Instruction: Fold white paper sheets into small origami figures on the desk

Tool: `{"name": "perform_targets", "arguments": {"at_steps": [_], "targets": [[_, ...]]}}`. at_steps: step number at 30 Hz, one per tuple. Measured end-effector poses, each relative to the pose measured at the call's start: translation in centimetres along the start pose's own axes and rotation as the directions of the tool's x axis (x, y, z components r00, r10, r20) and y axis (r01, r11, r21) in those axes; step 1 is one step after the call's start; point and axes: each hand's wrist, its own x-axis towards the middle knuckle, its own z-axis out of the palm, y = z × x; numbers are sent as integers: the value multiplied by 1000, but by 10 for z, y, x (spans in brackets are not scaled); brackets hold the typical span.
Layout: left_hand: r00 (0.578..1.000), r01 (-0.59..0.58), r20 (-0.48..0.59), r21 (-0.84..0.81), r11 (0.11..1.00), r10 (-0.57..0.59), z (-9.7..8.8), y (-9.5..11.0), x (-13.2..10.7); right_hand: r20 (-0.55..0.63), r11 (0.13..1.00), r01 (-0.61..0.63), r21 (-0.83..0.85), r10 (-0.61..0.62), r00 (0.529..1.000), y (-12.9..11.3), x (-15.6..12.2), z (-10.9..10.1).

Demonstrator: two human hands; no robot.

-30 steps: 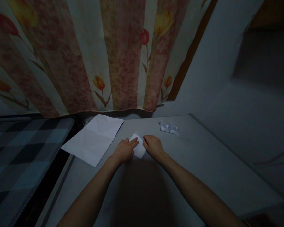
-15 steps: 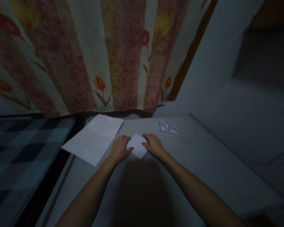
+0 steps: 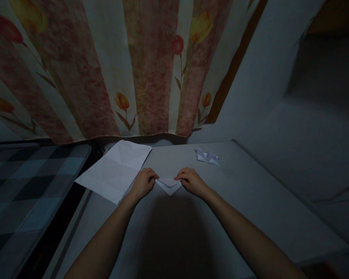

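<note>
A small folded sheet of white paper (image 3: 170,188) lies on the pale table between my hands, its upper part bent down toward me so that it forms a downward-pointing triangle. My left hand (image 3: 144,181) is closed, thumb and fingers pinching the left corner. On the opposite corner, my right hand (image 3: 192,181) pinches with its fingers drawn together. Two small folded paper boats (image 3: 208,156), or similar pointed shapes, sit beyond my right hand. Left of my left hand rest large white paper sheets (image 3: 116,168) with crease marks.
The table (image 3: 250,201) runs to a raised edge against the wall on the right. A checked mattress (image 3: 31,193) stands along the left, with a dark gap beside the table. A tulip-patterned curtain (image 3: 151,69) hangs behind the table's far edge.
The folded paper has gone from a flat diamond to a triangle as its far corner came down toward me. My hands have shifted slightly apart, and their fingers now pinch the side corners.
</note>
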Motion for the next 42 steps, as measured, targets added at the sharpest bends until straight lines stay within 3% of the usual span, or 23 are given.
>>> {"name": "perform_targets", "arguments": {"at_steps": [4, 10, 15, 19, 22, 26, 29, 32, 36, 40, 42], "targets": [[1000, 17, -5, 100, 995, -16, -3, 9, -2, 111, 991, 30, -132, -15, 994, -13, -6, -9], [998, -11, 61, 294, 956, -7, -8, 34, -5, 95, 979, -151, -134, 164, 982, -23, 5, -2], [996, 10, 75, 332, 943, -37, -4, 34, -5, 160, 947, -279, -160, 304, 939, -28, 13, 5], [998, 56, -7, 267, 962, -57, 2, 32, -5, 193, 913, -394, -106, 408, 893, -32, 13, 6], [998, 66, -28, 188, 980, -62, 7, 30, -6, 137, 908, -420, 3, 416, 899, -33, 11, 8], [994, 87, -59, -87, 992, -92, 14, 28, -6, -63, 881, -369, 295, 404, 913, -34, 10, 13], [989, 43, -129, -248, 968, -77, 17, 33, -5, -222, 823, -325, 466, 464, 857, -34, 11, 20], [991, -43, -133, -223, 974, 13, 16, 42, -5, -290, 786, -327, 524, 526, 800, -36, 13, 27], [995, -31, -97, -238, 971, 8, 17, 52, -3, -217, 706, -280, 650, 526, 822, -43, 15, 31], [990, 65, -97, -344, 937, -104, 20, 54, -2, -82, 551, -212, 807, 461, 884, -52, 16, 29], [983, 135, -56, -407, 903, -172, 21, 54, -1, -45, 527, -221, 821, 446, 894, -54, 16, 29]]}}
